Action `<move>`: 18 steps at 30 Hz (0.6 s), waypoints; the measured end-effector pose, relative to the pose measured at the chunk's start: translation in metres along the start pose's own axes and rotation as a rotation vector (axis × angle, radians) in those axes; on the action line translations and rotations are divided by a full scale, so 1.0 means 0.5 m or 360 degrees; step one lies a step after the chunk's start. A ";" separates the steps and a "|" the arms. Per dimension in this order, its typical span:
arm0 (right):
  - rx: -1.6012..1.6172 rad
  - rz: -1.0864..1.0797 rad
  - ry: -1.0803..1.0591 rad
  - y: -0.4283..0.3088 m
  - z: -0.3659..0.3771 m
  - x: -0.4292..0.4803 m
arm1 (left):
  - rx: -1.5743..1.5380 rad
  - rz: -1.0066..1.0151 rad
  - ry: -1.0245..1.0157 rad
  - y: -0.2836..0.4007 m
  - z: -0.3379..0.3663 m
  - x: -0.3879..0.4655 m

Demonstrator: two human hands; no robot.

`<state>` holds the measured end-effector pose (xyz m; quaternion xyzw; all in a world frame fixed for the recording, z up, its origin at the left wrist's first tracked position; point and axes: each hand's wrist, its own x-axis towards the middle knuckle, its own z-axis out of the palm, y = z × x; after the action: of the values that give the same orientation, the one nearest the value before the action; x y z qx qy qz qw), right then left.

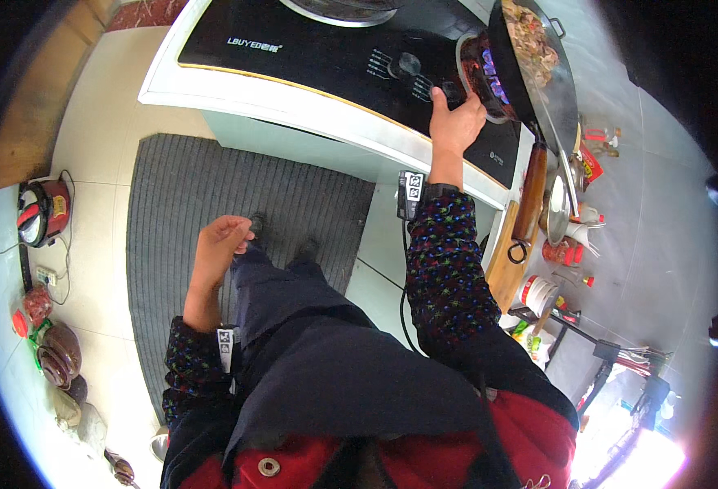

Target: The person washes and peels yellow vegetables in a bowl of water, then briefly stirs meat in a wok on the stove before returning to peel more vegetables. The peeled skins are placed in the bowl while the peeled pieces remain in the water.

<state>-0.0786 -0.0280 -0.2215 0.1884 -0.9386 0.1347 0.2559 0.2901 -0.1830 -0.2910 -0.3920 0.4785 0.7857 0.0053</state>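
Note:
At the front of the black glass gas cooktop (322, 67), my right hand (460, 122) has its thumb and fingers on either side of a dark control knob (450, 91). Blue flames (496, 76) burn on the burner close by. Over that burner sits a black wok (564, 91) with sliced, stir-fried food (533, 46) inside. Its wooden handle (530, 192) points towards me, beside a long thin metal utensil handle (567, 177). My left hand (221, 244) hangs above the floor mat with its fingers curled in, and I see nothing in it.
A second knob (406, 64) and another burner (340, 9) lie to the left. Along the right are a wooden board (506, 263), a metal bowl (556, 211) and several seasoning containers (561, 252). A ribbed grey mat (175, 244) covers the floor; a red electric cooker (44, 211) stands far left.

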 end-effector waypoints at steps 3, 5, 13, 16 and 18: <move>0.0028 0.0131 -0.0194 0.020 0.029 0.016 | 0.0028 -0.0023 0.0035 -0.008 -0.042 0.015; 0.0134 -0.0001 -0.0159 0.033 0.048 0.024 | 0.0001 -0.0012 0.0033 -0.010 -0.059 0.027; -0.0175 0.0192 -0.0218 0.044 0.061 0.034 | 0.0032 -0.0030 0.0013 -0.010 -0.067 0.057; -0.0208 0.0214 -0.0199 0.035 0.057 0.034 | 0.0046 -0.0037 -0.0009 -0.006 -0.062 0.060; -0.0211 0.0221 -0.0213 0.030 0.053 0.033 | 0.0052 -0.0048 -0.0017 -0.006 -0.061 0.061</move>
<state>-0.1095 -0.0286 -0.2374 0.1141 -0.9712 0.0771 0.1946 0.2887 -0.2158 -0.3194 -0.3948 0.4851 0.7798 0.0260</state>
